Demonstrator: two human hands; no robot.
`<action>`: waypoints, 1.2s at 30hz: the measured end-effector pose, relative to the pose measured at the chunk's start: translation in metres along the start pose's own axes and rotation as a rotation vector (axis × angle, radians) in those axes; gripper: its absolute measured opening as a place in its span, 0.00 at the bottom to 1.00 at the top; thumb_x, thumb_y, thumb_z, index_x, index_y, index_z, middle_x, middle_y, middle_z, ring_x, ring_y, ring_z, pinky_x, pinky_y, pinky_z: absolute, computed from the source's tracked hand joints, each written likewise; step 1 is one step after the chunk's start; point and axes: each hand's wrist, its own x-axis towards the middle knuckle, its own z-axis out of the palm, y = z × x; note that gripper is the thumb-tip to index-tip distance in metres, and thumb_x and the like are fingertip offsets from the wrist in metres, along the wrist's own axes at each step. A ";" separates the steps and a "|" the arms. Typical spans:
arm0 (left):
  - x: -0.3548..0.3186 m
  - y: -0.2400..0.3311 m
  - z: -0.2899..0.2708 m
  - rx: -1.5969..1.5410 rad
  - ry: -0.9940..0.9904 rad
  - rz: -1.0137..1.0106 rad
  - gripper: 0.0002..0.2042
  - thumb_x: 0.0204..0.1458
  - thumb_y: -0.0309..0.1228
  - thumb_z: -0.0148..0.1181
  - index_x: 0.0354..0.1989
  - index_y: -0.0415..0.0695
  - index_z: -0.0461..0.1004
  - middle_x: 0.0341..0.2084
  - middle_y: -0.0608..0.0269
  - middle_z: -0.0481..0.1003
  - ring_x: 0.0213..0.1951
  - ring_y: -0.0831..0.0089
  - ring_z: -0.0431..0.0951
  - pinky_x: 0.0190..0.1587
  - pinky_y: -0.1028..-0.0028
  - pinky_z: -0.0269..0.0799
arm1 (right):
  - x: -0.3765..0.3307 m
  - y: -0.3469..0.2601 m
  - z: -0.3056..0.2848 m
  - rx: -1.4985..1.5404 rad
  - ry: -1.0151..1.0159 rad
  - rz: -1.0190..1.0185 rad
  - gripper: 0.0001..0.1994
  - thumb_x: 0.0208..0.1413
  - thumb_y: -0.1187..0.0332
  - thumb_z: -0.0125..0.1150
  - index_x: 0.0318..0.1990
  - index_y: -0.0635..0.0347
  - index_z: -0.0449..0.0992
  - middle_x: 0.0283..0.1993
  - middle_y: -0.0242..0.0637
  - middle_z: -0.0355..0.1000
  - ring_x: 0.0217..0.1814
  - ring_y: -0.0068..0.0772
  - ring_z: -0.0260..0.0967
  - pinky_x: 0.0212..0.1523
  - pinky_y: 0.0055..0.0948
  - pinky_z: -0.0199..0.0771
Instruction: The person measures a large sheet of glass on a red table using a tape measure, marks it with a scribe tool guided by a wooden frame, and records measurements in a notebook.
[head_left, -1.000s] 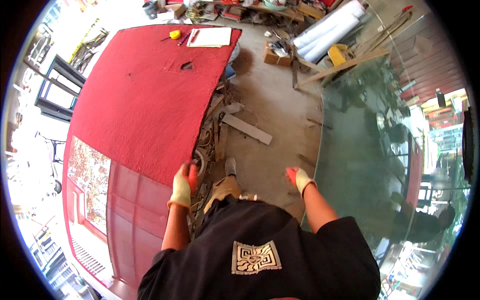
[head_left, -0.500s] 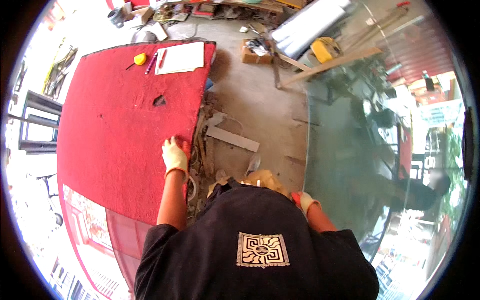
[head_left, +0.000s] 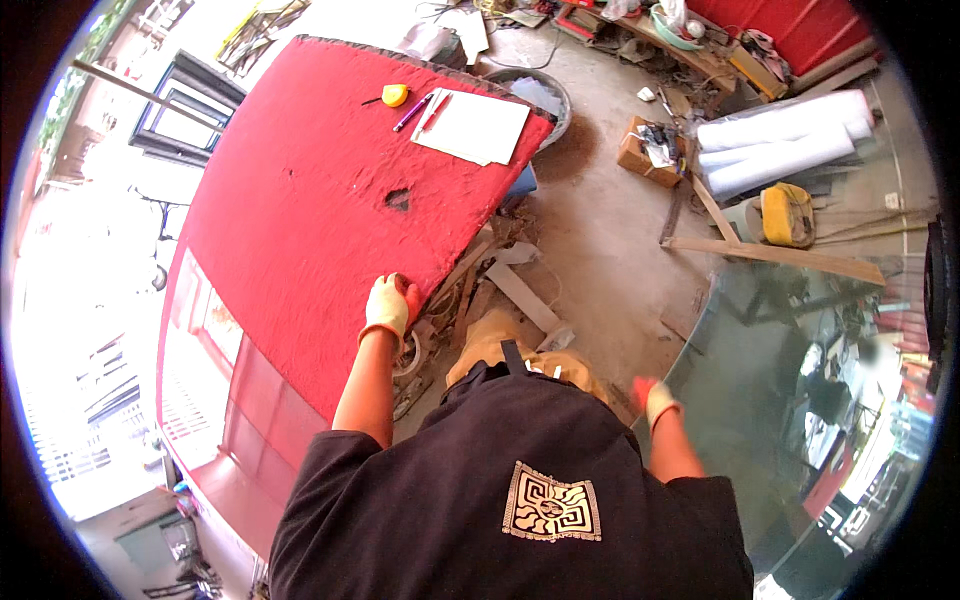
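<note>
My left hand (head_left: 390, 303), in a pale glove with red fingers, rests at the right edge of a red cloth-covered table (head_left: 330, 210). Its fingers are loosely bent and apart, and I see nothing held in them. A shiny, see-through sheet (head_left: 265, 385), which looks like glass, covers the near left part of the table. To my right stands a large greenish glass sheet (head_left: 740, 400) full of reflections. My right hand (head_left: 657, 399), gloved alike, is at that sheet's left edge; its fingers are blurred, so their grip is unclear.
On the table's far end lie white paper (head_left: 470, 128), a purple pen (head_left: 412, 112), a red pen (head_left: 436, 110) and a yellow tape measure (head_left: 395, 95). Beyond are a cardboard box (head_left: 645, 165), white rolls (head_left: 785, 145) and a wooden strip (head_left: 790, 258). Scraps litter the floor beside the table.
My view has swung to the right, so the table appears turned. The left hand still rests at the table's edge. My right hand has shifted along the glass edge and is blurred.
</note>
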 end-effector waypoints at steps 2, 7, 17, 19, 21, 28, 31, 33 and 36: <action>0.014 0.014 -0.013 0.020 -0.097 -0.044 0.20 0.64 0.45 0.63 0.56 0.45 0.83 0.56 0.42 0.79 0.59 0.42 0.80 0.62 0.51 0.78 | 0.045 -0.028 -0.061 0.340 0.184 -0.133 0.19 0.74 0.51 0.60 0.55 0.58 0.78 0.39 0.38 0.81 0.38 0.36 0.78 0.39 0.41 0.78; 0.102 -0.029 -0.015 0.031 -0.106 -0.112 0.25 0.65 0.50 0.52 0.51 0.43 0.86 0.53 0.39 0.83 0.58 0.42 0.83 0.62 0.49 0.78 | 0.097 -0.119 -0.160 0.839 0.198 -0.232 0.24 0.74 0.46 0.58 0.62 0.55 0.75 0.51 0.38 0.83 0.47 0.33 0.78 0.49 0.45 0.78; 0.316 0.083 -0.090 -0.156 0.377 -0.007 0.16 0.68 0.41 0.58 0.55 0.46 0.83 0.48 0.44 0.85 0.52 0.42 0.84 0.56 0.49 0.81 | 0.022 -0.102 -0.131 0.151 0.046 -0.135 0.21 0.73 0.50 0.56 0.46 0.62 0.83 0.40 0.40 0.84 0.43 0.41 0.79 0.47 0.43 0.78; 0.361 0.081 -0.079 -0.097 0.411 -0.002 0.16 0.67 0.41 0.59 0.56 0.47 0.84 0.49 0.47 0.85 0.52 0.45 0.85 0.55 0.50 0.82 | -0.015 -0.108 -0.136 0.038 -0.059 -0.153 0.21 0.71 0.52 0.63 0.52 0.64 0.83 0.41 0.37 0.84 0.42 0.38 0.79 0.47 0.39 0.80; 0.391 0.076 -0.061 -0.060 0.422 0.025 0.16 0.67 0.41 0.60 0.56 0.48 0.84 0.49 0.48 0.85 0.52 0.46 0.85 0.55 0.51 0.81 | -0.027 -0.118 -0.145 0.006 -0.049 -0.140 0.21 0.70 0.51 0.65 0.51 0.64 0.83 0.40 0.39 0.84 0.41 0.38 0.79 0.46 0.38 0.80; 0.404 0.071 -0.009 0.036 0.629 0.119 0.16 0.65 0.38 0.64 0.59 0.52 0.83 0.55 0.59 0.81 0.59 0.54 0.79 0.64 0.54 0.74 | -0.028 -0.294 -0.192 -0.082 0.429 -0.270 0.26 0.67 0.51 0.69 0.61 0.64 0.80 0.48 0.49 0.84 0.50 0.49 0.82 0.54 0.41 0.82; 0.388 0.067 -0.010 -0.007 0.754 0.157 0.17 0.64 0.37 0.65 0.60 0.53 0.83 0.57 0.61 0.79 0.61 0.56 0.77 0.67 0.54 0.70 | -0.010 -0.445 -0.220 -0.347 0.434 -0.589 0.33 0.61 0.49 0.75 0.66 0.62 0.77 0.57 0.49 0.80 0.55 0.53 0.80 0.55 0.45 0.81; 0.389 0.071 -0.006 -0.033 0.756 0.142 0.16 0.64 0.37 0.65 0.60 0.54 0.83 0.56 0.62 0.79 0.62 0.58 0.76 0.67 0.54 0.69 | -0.013 -0.556 -0.230 -0.347 0.394 -0.777 0.33 0.60 0.50 0.76 0.67 0.61 0.77 0.57 0.49 0.79 0.54 0.54 0.79 0.56 0.48 0.80; 0.392 0.072 -0.009 -0.081 0.786 0.158 0.16 0.62 0.35 0.67 0.58 0.55 0.84 0.54 0.63 0.80 0.60 0.58 0.78 0.67 0.54 0.71 | 0.011 -0.695 -0.234 -0.452 0.421 -1.135 0.27 0.63 0.53 0.73 0.65 0.57 0.79 0.56 0.49 0.78 0.54 0.54 0.79 0.55 0.49 0.80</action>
